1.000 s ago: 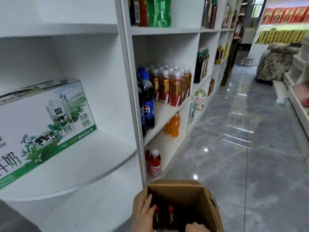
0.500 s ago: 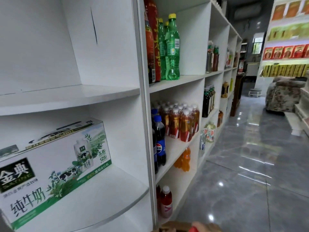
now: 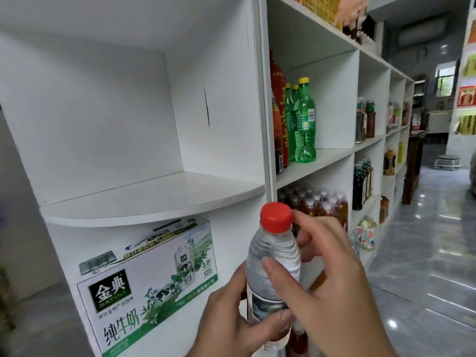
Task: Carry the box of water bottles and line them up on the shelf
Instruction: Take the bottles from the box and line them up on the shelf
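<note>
At the far left stands a white corner unit whose rounded shelf (image 3: 154, 202) is bare on top, with a dark vertical scratch (image 3: 206, 106) on the side wall above it. Directly beneath that shelf, on the next board down, sits a milk carton case (image 3: 146, 282), white and green with a cow and plants printed on its front, its long side angled toward the camera. Right of the case, low in the view, the person's left hand (image 3: 231, 320) wraps around the lower part of a clear water bottle (image 3: 273, 264), fingers curled about the label, thumb lying across its front. The bottle is upright, held in the air in front of the white upright post (image 3: 262, 124) that divides the corner unit from the next bay, its red cap (image 3: 276, 217) level with the edge of the rounded shelf. The right hand (image 3: 332, 274) is closed on the same bottle from the other side, its thumb pressed on the ribbed shoulder and one fingertip touching the cap. Both hands are thus together and clamped on the one bottle. Further right, the neighbouring bay holds green soda bottles (image 3: 304, 122) with yellow caps beside tall red bottles (image 3: 279, 112), and below them a cluster of amber tea bottles (image 3: 322, 204). Beyond lies the grey polished floor (image 3: 425, 253). The cardboard box is out of view.
</note>
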Available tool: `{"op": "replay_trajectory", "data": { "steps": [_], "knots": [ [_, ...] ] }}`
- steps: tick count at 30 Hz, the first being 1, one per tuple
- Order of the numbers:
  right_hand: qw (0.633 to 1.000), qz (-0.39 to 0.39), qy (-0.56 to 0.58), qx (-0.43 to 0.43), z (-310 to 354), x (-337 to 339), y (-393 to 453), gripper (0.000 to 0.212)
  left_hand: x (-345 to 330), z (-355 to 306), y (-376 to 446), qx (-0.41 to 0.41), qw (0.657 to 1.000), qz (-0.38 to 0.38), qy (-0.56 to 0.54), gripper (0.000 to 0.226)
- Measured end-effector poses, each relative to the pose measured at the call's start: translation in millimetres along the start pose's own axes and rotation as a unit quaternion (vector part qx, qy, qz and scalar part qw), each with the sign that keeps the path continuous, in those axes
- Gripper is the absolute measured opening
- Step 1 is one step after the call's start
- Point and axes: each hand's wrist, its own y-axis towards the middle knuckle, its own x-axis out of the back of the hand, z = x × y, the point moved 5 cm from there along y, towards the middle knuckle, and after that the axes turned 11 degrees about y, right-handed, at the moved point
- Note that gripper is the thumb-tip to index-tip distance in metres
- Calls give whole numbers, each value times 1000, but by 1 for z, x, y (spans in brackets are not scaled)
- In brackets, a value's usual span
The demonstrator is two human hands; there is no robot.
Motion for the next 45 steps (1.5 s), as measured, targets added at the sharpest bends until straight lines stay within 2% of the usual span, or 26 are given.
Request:
{"op": "replay_trajectory", "data": {
  "steps": [4, 8, 10, 12, 14, 17, 20, 21, 23, 25, 27, 28, 30, 32, 33, 37, 41, 45],
  "knots": [
    [993, 42, 113, -2, 17, -13, 33, 74, 45, -36, 35, -57, 994, -89, -9, 44],
    [967, 110, 229, -34, 24, -36, 59, 94, 86, -69, 76, -68, 989, -123, -49, 48],
    [959, 135, 240, -63, 17, -49, 67, 96, 105, -74, 93, -70, 988, -135, -18, 49],
    [963, 151, 205, -86, 7, -64, 75, 104, 118, -69, 109, -52, 989, -135, 1, 46],
    [972, 136, 169, -91, -3, -80, 88, 103, 127, -57, 120, -39, 992, -122, 17, 39],
    [983, 74, 148, -75, -17, -103, 110, 94, 137, -42, 133, -39, 993, -88, 64, 36],
    [989, 14, 114, -89, -29, -126, 127, 95, 145, -22, 136, 22, 990, -6, 140, 60],
    [990, 2, 101, -95, -32, -133, 133, 95, 147, -9, 133, 60, 978, 29, 197, 70],
    [990, 3, 72, -119, -38, -143, 147, 98, 152, 17, 124, 108, 931, 90, 337, 73],
    [987, 29, 39, -150, -44, -158, 162, 104, 162, 42, 119, 135, 886, 90, 434, 71],
    [983, 52, -5, -177, -48, -165, 173, 110, 161, 55, 121, 151, 864, 74, 475, 81],
    [981, 60, -28, -185, -52, -171, 178, 110, 159, 60, 123, 161, 853, 68, 493, 85],
    [977, 73, -76, -187, -59, -183, 189, 92, 159, 69, 127, 175, 829, 55, 528, 87],
    [971, 98, -97, -194, -63, -195, 202, 73, 158, 72, 129, 143, 810, 45, 567, 87],
    [968, 114, -101, -200, -65, -201, 210, 71, 156, 72, 129, 124, 805, 43, 578, 86],
    [938, 191, -177, -229, -69, -219, 239, 76, 155, 71, 129, 117, 823, 22, 556, 93],
    [918, 223, -217, -246, -75, -241, 266, 60, 156, 66, 129, 99, 840, -3, 533, 98],
    [907, 245, -241, -243, -81, -256, 276, 57, 159, 61, 128, 134, 847, -33, 513, 65]
  ]
}}
